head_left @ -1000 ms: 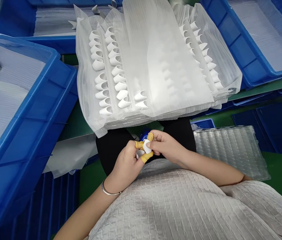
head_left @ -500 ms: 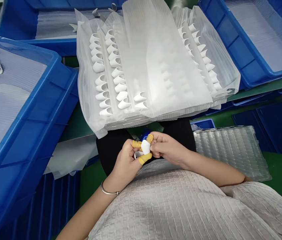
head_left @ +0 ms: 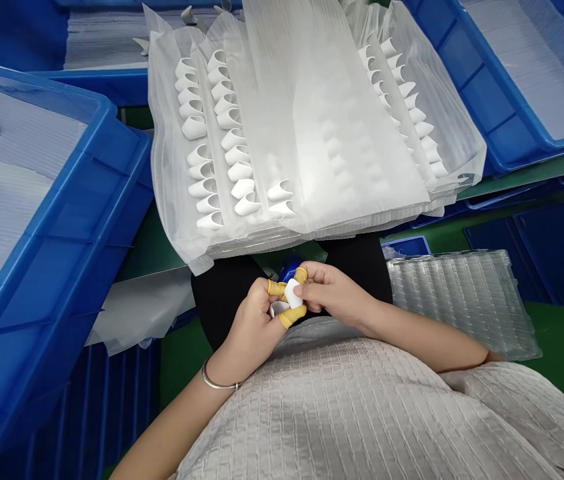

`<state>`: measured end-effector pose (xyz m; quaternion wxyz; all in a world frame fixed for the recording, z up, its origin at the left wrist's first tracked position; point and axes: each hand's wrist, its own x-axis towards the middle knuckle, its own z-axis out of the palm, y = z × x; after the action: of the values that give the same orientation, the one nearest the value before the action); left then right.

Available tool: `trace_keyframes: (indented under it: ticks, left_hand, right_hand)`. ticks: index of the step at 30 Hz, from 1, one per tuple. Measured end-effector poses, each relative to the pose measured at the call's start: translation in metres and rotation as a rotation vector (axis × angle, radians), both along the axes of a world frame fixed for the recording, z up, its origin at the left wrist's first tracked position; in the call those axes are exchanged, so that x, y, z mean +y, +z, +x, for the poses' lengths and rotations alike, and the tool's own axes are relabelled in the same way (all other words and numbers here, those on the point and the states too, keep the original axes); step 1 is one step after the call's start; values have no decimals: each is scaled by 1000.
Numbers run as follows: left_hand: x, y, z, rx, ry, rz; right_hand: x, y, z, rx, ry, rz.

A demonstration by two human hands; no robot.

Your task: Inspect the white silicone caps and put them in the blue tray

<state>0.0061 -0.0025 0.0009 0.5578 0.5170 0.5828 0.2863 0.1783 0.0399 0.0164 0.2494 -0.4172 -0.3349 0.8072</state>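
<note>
Over the lap, close to the body, both hands meet on one small white part (head_left: 293, 292). The left hand (head_left: 252, 327) pinches it between forefinger and thumb, both capped in yellow finger cots (head_left: 278, 288); the right hand (head_left: 327, 293) closes on it from the other side, its cotted fingertip touching the part's top edge. A second white piece seems to sit in the left palm just below, though it is mostly hidden.

Judging by its look, the part is a thin moulded plastic shell: very light, stiff enough to keep its curve, smooth and likely slippery on bare skin, so the rubber cots are the grip. It is best held by its outer faces with fingertips only, lightly, since a thin curved wall could mark or flex under a hard squeeze.

Beyond the hands, on the green surface (head_left: 147, 247), lies a stack of clear trays (head_left: 312, 133) with rows of the same white parts. Blue bins (head_left: 62, 220) stand to the left and right, and an empty clear tray (head_left: 462, 300) lies by the right forearm.

Against half a second ago, the part has turned slightly between the fingers and shows a narrower face; the hands have barely shifted, and the view has tipped up a little.
</note>
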Motion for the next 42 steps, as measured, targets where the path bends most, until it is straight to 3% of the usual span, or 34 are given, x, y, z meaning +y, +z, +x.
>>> trace_keyframes:
  ticks: [11,16,21,24,30,35,39,42]
  left_hand:
    - [1,0,0,-339,67,-160]
    - [0,-2,-1,-276,39,-128]
    - [0,2,-1,-45,32,-27]
    - [-1,2,-1,-28,-28,-26]
    - [-1,2,1,-183,-29,-121]
    - [0,6,3,-172,-9,-126]
    - [0,4,2,-113,-54,-77]
    - [0,3,0,1,-98,-4]
  right_hand:
    - [-3,-2,3,48,18,-13]
    - [-3,-1,3,61,37,24]
    - [-5,0,5,-228,121,372]
    - [-4,-1,6,-352,151,507]
    - [7,-14,7,-278,66,311]
    - [11,-23,17,-232,3,331]
    - [9,-12,24,-181,26,357]
    - [5,4,22,-289,146,426]
